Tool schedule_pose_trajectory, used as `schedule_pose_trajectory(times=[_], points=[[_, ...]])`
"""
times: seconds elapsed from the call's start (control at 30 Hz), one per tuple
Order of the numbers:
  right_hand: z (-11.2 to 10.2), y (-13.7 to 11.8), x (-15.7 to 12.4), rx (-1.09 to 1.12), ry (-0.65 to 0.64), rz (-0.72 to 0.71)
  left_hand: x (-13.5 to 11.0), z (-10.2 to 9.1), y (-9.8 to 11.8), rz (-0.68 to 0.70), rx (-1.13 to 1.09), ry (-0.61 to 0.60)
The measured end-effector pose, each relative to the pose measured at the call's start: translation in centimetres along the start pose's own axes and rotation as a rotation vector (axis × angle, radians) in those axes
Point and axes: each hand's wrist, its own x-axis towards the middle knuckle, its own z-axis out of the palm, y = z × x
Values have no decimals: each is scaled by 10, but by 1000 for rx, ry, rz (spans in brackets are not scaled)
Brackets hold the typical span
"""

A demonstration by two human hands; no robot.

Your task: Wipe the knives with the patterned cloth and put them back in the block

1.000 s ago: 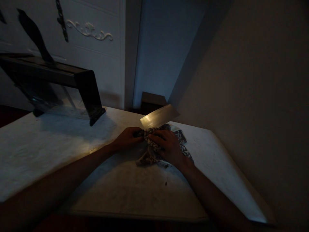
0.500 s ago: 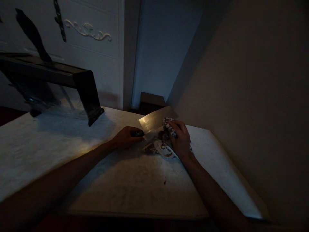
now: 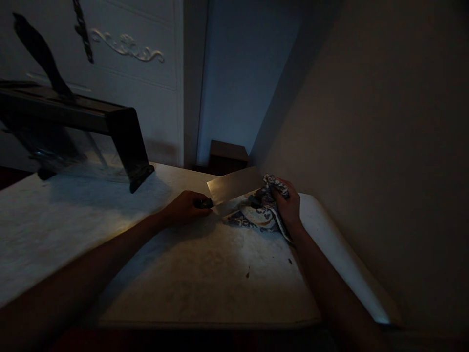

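Observation:
My left hand [image 3: 185, 208] is closed around the dark handle of a cleaver [image 3: 234, 185]. Its broad metal blade points right, above the table. Bunched in the fingers of my right hand [image 3: 290, 203] is a patterned cloth [image 3: 258, 217], dark and pale, at the blade's far end. The cloth's lower part hangs down and spreads on the table below the blade. Whether the cloth still touches the blade I cannot tell.
On the left of the pale table [image 3: 176, 283] stands a black-framed knife holder [image 3: 73, 112] with clear sides and a dark handle sticking up. Small dark bits [image 3: 247, 274] lie near the front. A wall [image 3: 384, 146] rises on the right, a white door [image 3: 146, 98] behind.
My right hand has moved right with the cloth, from over the blade to its far end. My left hand still holds the cleaver. The view has shifted slightly.

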Motion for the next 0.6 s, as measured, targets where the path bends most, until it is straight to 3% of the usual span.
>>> schedule_pose_trajectory(times=[0.1,0.2,0.5,0.6], points=[[0,4,0,110,15,100,1,-4,-6,17,-58,-82],[1,3,0,157,-18,99,0,-6,-8,41,-85,-150],[4,-3,-1,215,-35,122,-2,-5,-4,115,-35,-197],[5,-2,-1,245,-19,198,-2,-5,-4,144,-6,-197]])
